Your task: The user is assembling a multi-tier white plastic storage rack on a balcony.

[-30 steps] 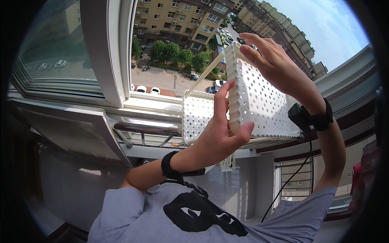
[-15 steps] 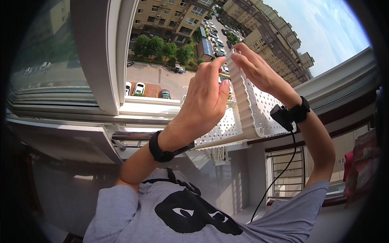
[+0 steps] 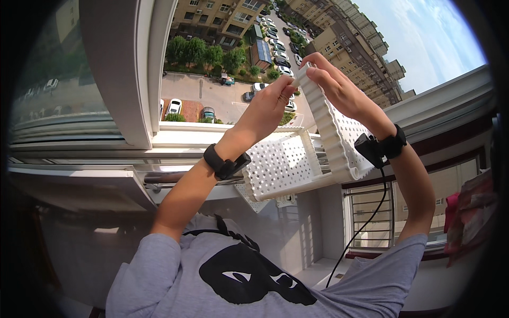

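Note:
A white plastic tray panel (image 3: 322, 114) with a wavy rim and punched holes stands on edge. Around its top end is my right hand (image 3: 342, 90), fingers behind and thumb in front. Close beside that end, my left hand (image 3: 270, 108) is closed in a pinch on a small pale stick-like piece (image 3: 296, 82), which points toward the tray's top corner. Whether the piece enters the tray cannot be made out. Below and left of the upright panel lies a second white tray (image 3: 283, 161) with star-shaped holes, the two close together at a white corner.
Both trays are by an open window with a white frame (image 3: 146, 74) and sill (image 3: 185, 135); a car park and buildings are far below. A metal rail (image 3: 164, 179) runs under the sill. A black cable (image 3: 368, 228) hangs from my right wrist. Reddish cloth (image 3: 466, 212) hangs at right.
My left fingers, stretched out before, have closed in a pinch near the panel's top end. That hand has turned, uncovering more of the lower tray. My right hand keeps its hold.

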Tool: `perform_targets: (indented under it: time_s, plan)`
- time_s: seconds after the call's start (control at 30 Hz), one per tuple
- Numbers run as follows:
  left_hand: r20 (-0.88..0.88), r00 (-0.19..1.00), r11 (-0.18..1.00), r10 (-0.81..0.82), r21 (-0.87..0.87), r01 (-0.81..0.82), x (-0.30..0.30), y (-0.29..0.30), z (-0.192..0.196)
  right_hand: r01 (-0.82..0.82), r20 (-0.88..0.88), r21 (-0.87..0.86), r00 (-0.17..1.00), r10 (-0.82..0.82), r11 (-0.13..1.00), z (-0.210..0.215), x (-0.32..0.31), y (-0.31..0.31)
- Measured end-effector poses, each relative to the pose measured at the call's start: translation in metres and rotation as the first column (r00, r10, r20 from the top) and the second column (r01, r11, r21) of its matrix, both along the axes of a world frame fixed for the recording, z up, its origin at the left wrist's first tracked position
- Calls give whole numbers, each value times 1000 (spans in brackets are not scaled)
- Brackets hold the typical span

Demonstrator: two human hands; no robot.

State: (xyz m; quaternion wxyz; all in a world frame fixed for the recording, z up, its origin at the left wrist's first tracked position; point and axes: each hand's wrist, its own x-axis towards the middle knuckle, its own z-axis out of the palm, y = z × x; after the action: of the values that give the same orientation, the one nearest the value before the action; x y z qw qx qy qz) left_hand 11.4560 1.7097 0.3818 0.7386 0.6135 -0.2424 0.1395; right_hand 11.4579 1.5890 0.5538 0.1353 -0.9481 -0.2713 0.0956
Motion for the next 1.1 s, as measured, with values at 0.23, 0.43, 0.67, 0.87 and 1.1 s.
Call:
perform_targets:
  time_s: [0.23, 0.43, 0.67, 0.87, 1.1]
  plan:
    - [14, 995, 988, -95, -121, 96, -2, 11, -5, -165, 103, -59, 980, 170, 985, -6, -4, 0]
    - [28, 994, 988, -110, -105, 112, -2, 15, -6, 10, -111, 27, 994, -7, 1000, 0, 0, 3]
    - [91, 987, 986, -131, -89, 139, 5, 15, -10, -12, -93, 69, 996, 18, 998, -8, 3, 4]
    - [56, 987, 971, -148, -180, 156, -2, 15, -13, -86, -135, -12, 987, 84, 996, -8, 2, 5]
    - [33, 990, 974, -140, -174, 143, -1, 9, -14, -396, 61, -330, 897, 438, 857, -8, 7, -3]
